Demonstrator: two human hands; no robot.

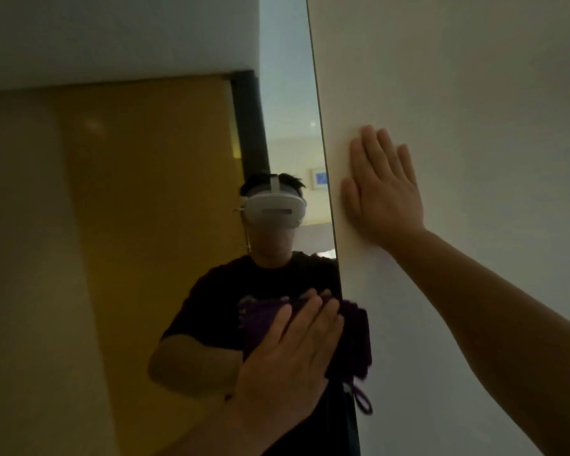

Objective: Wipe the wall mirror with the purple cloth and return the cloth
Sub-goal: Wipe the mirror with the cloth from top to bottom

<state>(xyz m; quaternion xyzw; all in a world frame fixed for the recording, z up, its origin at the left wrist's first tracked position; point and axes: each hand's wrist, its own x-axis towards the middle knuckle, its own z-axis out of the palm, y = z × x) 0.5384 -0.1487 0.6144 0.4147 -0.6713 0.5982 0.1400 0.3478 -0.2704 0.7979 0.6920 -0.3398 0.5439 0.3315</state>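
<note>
The purple cloth [356, 337] is pressed flat against the wall mirror [145, 225] at its right edge by the left hand [290, 353], fingers extended; the right hand [384, 192] is spread open on the wall [474, 93].

A home interior: wall mirror [145, 225] reflects a framed picture [320, 179] and cream walls.

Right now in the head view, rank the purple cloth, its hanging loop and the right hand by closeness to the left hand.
1. Purple cloth: pressed under the left hand, at the mirror's right edge.
2. Hanging loop: dangling below the cloth, lower right.
3. Right hand: flat on the wall, upper right.
</note>
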